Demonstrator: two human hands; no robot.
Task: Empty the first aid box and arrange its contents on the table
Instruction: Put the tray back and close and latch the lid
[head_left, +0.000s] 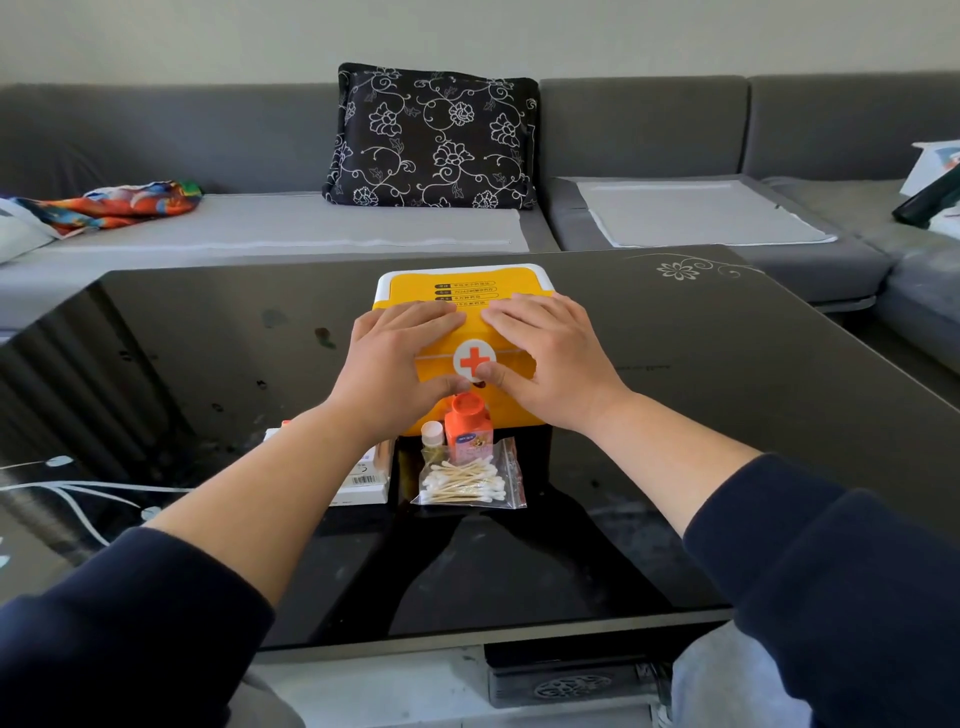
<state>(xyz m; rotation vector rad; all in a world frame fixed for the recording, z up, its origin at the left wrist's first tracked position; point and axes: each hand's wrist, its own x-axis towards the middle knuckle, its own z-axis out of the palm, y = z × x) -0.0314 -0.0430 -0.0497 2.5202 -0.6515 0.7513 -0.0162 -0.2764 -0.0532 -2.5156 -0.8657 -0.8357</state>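
Note:
A yellow first aid box with a white rim and a red cross badge stands on the black glass table, lid shut. My left hand and my right hand lie flat on its lid, both thumbs at the front by the badge. In front of the box stand an orange bottle and a small clear bottle with a white cap. A clear bag of cotton swabs lies before them. White cartons lie to the left, partly hidden by my left forearm.
A grey sofa runs behind and to the right of the table, with a black floral pillow and a colourful cloth on it. The table's near edge is close to my knees.

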